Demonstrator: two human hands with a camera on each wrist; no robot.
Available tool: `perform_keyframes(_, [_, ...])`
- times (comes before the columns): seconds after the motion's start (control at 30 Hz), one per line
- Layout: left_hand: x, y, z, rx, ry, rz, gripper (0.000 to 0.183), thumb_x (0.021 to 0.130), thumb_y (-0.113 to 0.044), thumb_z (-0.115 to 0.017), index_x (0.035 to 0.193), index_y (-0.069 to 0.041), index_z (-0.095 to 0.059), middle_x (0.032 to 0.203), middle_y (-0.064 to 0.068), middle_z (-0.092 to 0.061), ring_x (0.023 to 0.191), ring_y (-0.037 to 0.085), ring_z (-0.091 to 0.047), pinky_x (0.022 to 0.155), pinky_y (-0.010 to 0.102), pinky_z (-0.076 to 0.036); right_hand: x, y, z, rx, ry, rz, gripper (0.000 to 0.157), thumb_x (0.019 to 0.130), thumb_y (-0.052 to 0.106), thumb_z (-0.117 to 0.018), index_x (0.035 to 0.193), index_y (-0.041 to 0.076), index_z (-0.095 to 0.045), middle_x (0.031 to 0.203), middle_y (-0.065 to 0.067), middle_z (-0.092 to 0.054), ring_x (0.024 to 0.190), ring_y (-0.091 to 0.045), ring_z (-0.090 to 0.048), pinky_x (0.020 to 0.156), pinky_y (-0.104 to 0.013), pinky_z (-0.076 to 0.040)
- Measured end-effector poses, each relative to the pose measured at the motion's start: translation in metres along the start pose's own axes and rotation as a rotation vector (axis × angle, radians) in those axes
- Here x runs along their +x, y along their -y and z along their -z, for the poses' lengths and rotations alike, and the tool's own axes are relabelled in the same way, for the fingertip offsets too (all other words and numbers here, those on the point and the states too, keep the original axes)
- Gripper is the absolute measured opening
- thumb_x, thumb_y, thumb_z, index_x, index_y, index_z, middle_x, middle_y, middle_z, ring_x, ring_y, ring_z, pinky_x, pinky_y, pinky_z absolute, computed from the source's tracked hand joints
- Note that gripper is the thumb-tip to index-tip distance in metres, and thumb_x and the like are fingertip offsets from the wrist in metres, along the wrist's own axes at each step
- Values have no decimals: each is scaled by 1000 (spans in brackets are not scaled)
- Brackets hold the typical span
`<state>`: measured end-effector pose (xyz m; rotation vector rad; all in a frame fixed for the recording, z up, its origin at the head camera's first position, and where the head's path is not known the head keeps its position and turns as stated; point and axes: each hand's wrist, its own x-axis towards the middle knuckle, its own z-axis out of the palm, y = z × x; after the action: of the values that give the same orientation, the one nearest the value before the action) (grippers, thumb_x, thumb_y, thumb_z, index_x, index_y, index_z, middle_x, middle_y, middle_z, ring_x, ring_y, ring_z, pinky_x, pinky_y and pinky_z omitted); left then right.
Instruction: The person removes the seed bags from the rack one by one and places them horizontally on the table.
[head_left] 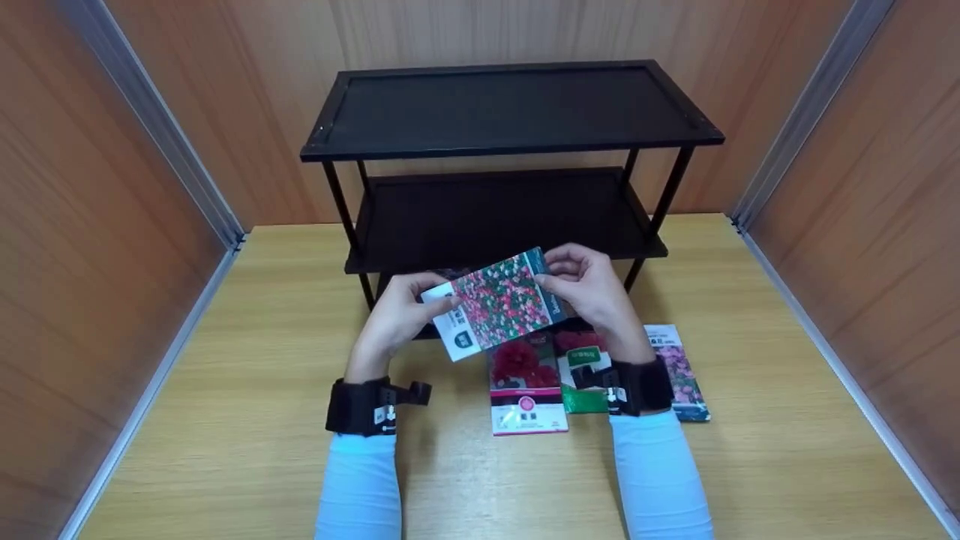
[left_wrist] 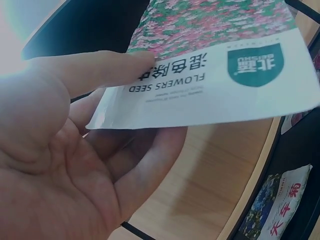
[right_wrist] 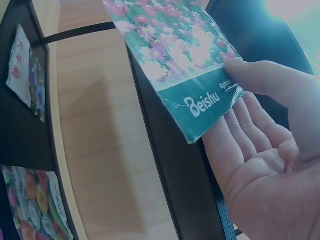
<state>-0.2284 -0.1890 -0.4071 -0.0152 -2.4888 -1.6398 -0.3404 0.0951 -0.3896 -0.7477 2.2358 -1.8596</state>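
A flower seed packet [head_left: 501, 304] with a pink-and-green flower photo is held up, tilted, in front of the black shelf. My left hand [head_left: 394, 319] pinches its white end, thumb on the printed face and fingers behind. At the opposite corner, my right hand [head_left: 600, 292] pinches the teal end between thumb and fingers. "FLOWERS SEED" is printed on the white strip in the left wrist view, and "Beishu" on the teal strip in the right wrist view. Below the hands, a red-flower packet [head_left: 527, 386] lies on the table.
A three-tier black shelf [head_left: 495, 105] stands against the back wooden wall. Beside the red-flower packet are a green-and-white packet [head_left: 585, 397] and a purple-flower packet [head_left: 682, 375]. On the lowest tier lie a blue-flower packet [right_wrist: 37, 87] and a multicoloured-flower packet [right_wrist: 37, 202].
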Motion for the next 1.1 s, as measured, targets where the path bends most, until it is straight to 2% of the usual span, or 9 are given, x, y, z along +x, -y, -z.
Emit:
perform_keyframes(0.13, [1, 1, 0, -63, 4, 14, 21, 101, -12, -75, 119, -2, -77, 110, 15, -79, 90, 16, -73, 82, 33, -64, -1, -1, 3, 29, -19, 5, 21, 97, -1, -77, 118, -1, -72, 94, 9, -77, 87, -5, -75, 84, -17, -63])
perform_keyframes(0.37, [3, 3, 1, -157, 8, 65, 32, 103, -12, -74, 131, 0, -70, 121, 21, -81, 96, 16, -80, 81, 29, -68, -3, -1, 9, 106, -62, -2, 21, 98, 1, -77, 118, 2, -70, 98, 1, -78, 88, -7, -75, 84, -19, -63])
perform_keyframes(0.57, [3, 1, -2, -129, 15, 70, 29, 104, -16, -74, 130, -3, -74, 122, 18, -82, 97, 15, -79, 83, 24, -65, -1, -1, 7, 136, -85, -8, 18, 99, -1, -75, 115, 4, -68, 93, 6, -76, 84, -8, -75, 80, -20, -62])
perform_keyframes(0.87, [2, -1, -4, -60, 0, 57, 25, 105, -19, -73, 128, -8, -75, 118, 13, -82, 95, 15, -75, 85, 25, -60, 0, 0, 2, 147, -25, -26, 17, 99, -2, -73, 110, 8, -66, 89, 8, -74, 78, -6, -72, 72, -19, -59])
perform_keyframes(1.1, [0, -1, -1, -33, 26, 47, 25, 106, -19, -72, 129, -8, -74, 117, 13, -81, 92, 17, -70, 85, 29, -59, -2, 1, 8, 113, -7, -34, 24, 98, -3, -74, 119, 3, -66, 95, 8, -75, 88, -8, -75, 77, -20, -61])
